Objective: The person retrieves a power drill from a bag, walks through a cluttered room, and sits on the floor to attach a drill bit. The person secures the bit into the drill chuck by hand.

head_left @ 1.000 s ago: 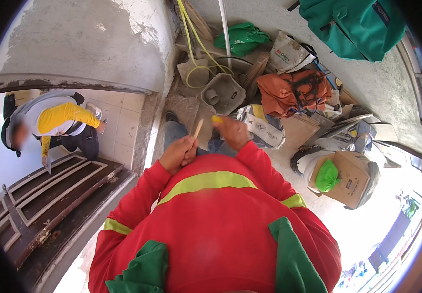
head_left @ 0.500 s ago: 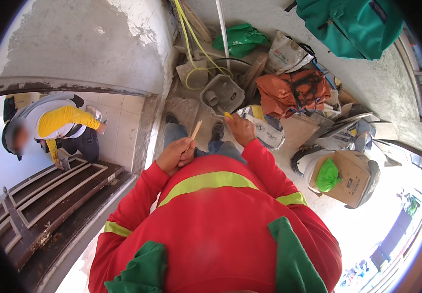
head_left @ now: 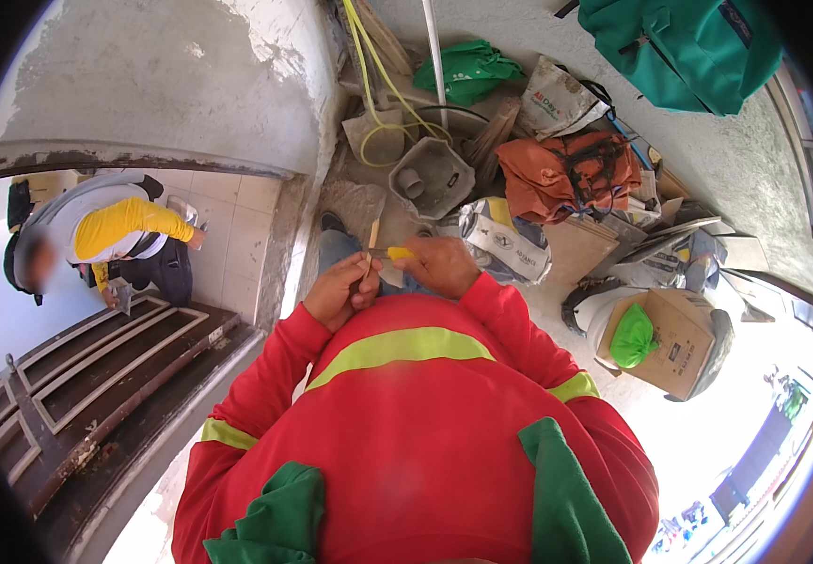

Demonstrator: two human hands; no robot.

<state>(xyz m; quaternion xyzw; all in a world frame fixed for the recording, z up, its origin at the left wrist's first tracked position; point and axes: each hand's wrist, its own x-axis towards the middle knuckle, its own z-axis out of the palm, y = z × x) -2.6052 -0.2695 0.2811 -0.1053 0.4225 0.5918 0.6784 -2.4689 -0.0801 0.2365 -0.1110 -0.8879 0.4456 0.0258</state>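
Pinched in my left hand (head_left: 340,293) is a thin wooden stick (head_left: 374,230), held in front of my waist and pointing up and away from me. My right hand (head_left: 446,266) is closed around a yellow-handled utility knife (head_left: 400,253). The knife reaches leftward from my fist, its blade at the stick just above my left fingers. Whether the blade cuts into the wood is too small to tell. Both hands are close together, and my shoes show partly behind them.
Ahead lie a grey octagonal basin (head_left: 433,179), a yellow hose (head_left: 363,89), a printed sack (head_left: 508,241) and an orange bag (head_left: 557,183). A cardboard box (head_left: 679,343) stands right. At left, a co-worker in yellow sleeves (head_left: 129,228) bends over a brown panelled door (head_left: 96,376).
My right hand has moved left and down, bringing the knife from apart to the stick. The stick has turned more upright in my left hand.
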